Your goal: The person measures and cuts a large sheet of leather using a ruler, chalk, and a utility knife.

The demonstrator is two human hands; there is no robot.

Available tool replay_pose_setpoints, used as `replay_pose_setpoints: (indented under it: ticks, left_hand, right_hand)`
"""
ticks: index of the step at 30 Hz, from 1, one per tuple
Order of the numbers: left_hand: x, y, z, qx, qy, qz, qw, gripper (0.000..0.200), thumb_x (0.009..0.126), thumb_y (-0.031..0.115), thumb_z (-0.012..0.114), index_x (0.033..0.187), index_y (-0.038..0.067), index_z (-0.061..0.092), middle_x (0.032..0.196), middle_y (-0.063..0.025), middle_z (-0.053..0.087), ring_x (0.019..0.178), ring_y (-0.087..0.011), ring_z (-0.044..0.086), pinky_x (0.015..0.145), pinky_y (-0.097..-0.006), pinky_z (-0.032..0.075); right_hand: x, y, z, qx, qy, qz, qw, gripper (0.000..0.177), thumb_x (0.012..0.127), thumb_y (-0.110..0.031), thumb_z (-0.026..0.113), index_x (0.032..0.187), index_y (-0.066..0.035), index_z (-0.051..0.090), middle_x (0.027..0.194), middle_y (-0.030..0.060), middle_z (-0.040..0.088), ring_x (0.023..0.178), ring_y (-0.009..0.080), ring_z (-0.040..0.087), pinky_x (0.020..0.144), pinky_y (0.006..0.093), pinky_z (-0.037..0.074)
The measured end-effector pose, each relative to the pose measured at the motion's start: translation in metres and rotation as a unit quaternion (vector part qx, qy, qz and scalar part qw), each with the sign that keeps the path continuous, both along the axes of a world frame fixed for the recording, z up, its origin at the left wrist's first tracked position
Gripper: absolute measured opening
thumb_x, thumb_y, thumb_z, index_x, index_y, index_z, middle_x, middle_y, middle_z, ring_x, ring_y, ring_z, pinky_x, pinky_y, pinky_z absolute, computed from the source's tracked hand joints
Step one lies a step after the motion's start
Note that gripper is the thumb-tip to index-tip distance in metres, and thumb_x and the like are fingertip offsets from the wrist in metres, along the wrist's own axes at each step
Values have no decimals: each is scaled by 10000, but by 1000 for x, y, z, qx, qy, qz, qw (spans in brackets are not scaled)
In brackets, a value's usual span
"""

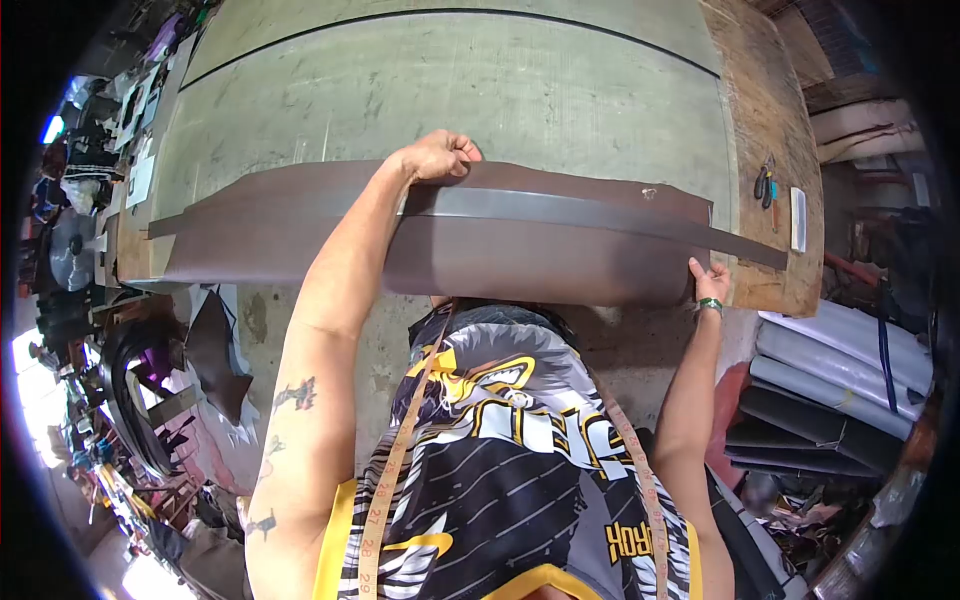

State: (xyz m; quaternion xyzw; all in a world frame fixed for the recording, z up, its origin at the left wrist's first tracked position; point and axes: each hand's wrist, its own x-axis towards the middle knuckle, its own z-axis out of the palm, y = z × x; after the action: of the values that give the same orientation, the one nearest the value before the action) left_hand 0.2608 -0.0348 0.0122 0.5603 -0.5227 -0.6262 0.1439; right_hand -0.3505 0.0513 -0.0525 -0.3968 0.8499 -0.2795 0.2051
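A dark brown sheet of material (540,260) lies along the front of the table, its near part hanging over the edge. Across it runs a long dark straightedge (560,212), which passes beyond the sheet at both ends. My left hand (438,157) is at the sheet's far edge, fingers curled down; what it pinches, if anything, is hidden. At the sheet's right end, my right hand (710,280) touches the near corner, thumb and fingers apart. A measuring tape (640,460) hangs round my neck.
The green-topped table (450,90) has a wooden right border (790,270) bearing pliers (766,185) and a pale narrow block (798,219). Rolls of material (840,360) are stacked at the lower right. A fan (72,250) and clutter stand at the left.
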Motion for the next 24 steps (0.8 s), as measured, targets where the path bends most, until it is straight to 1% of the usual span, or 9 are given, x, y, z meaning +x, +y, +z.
replay_pose_setpoints:
  ticks: [1,4,7,11,14,17,20,23,24]
  left_hand:
    - [1,-1,-1,-6,14,2,1000,341,784,-50,701,1111,37,661,973,-13,650,963,-139,598,849,-279,482]
    - [0,-5,1,-13,-10,-16,1000,354,751,-19,799,1069,46,658,976,0,641,946,-143,582,860,-287,478]
    - [-5,-2,14,-32,-55,-47,997,388,721,9,853,1049,49,648,974,-2,645,925,-146,578,850,-306,483]
    - [-19,6,19,-59,-125,-26,990,357,741,44,861,1029,31,650,918,-24,644,881,-157,587,801,-327,486]
    - [-13,11,9,-74,-75,-17,994,337,756,63,853,1027,24,656,897,-33,648,863,-161,591,786,-328,486]
    - [-4,7,-5,-29,-21,2,999,307,772,44,832,999,34,626,895,5,606,858,-117,549,779,-300,466]
    - [-5,10,-1,-70,-30,-41,996,310,792,41,820,1030,27,621,914,-10,607,862,-130,552,791,-305,466]
    - [-18,21,6,-148,-105,-9,983,312,810,41,804,1058,21,615,914,-29,606,876,-150,562,810,-312,465]
    - [-18,23,10,-139,-107,-7,984,315,811,42,802,1062,20,614,916,-36,611,883,-157,564,815,-315,465]
  right_hand:
    - [-1,1,-1,-3,4,3,1000,698,670,-311,964,1187,-16,602,974,63,579,896,220,586,887,363,509]
    - [-3,0,-5,-6,-9,0,1000,701,667,-322,964,1182,-19,598,962,59,572,890,219,584,879,364,509]
    - [2,1,2,-2,-10,-5,1000,698,666,-325,964,1176,-24,593,958,56,566,882,216,576,872,359,508]
    - [1,2,-1,-11,-13,-6,1000,677,664,-321,966,1147,-34,589,953,48,553,863,204,559,859,346,502]
    - [-5,1,-8,-28,-27,1,999,674,657,-305,971,1135,-38,578,948,44,543,856,196,548,850,341,501]
    - [3,2,0,-32,-32,-7,999,686,652,-290,978,1140,-36,568,951,46,539,859,196,547,847,345,502]
    - [2,2,-2,-43,-54,-10,998,695,655,-284,980,1152,-34,562,956,48,536,861,198,547,846,349,504]
    - [-7,2,-10,-31,-38,0,999,697,669,-299,973,1170,-27,573,968,53,545,861,201,554,853,351,505]
    - [-4,3,-9,-30,-35,-1,999,700,672,-306,971,1177,-24,577,971,57,550,861,203,558,855,351,506]
